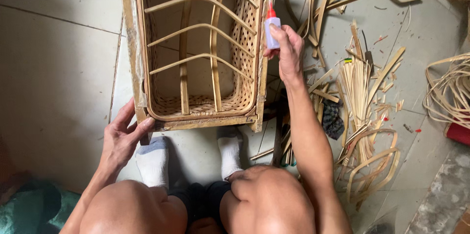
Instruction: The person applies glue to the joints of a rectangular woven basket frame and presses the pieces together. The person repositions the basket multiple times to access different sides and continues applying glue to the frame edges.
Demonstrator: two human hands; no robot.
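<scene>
Two hands at work: my left hand [122, 138] is clamped on the near left corner of the woven bamboo basket frame [196, 48], which stands on the tiled floor [54, 67] just beyond my socked feet [154, 160]. My right hand [288, 50] is closed around a small glue bottle [271, 31], red nozzle up, against the frame's right rim. Bamboo strips [357, 102] lie scattered to the right.

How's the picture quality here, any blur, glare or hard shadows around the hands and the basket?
Head view: soft, even light, no glare on the floor tiles. The right hand with the glue bottle and the left hand on the woven basket frame are sharp. Only faint shadows under the frame; mild wide-angle bending at the edges.
</scene>
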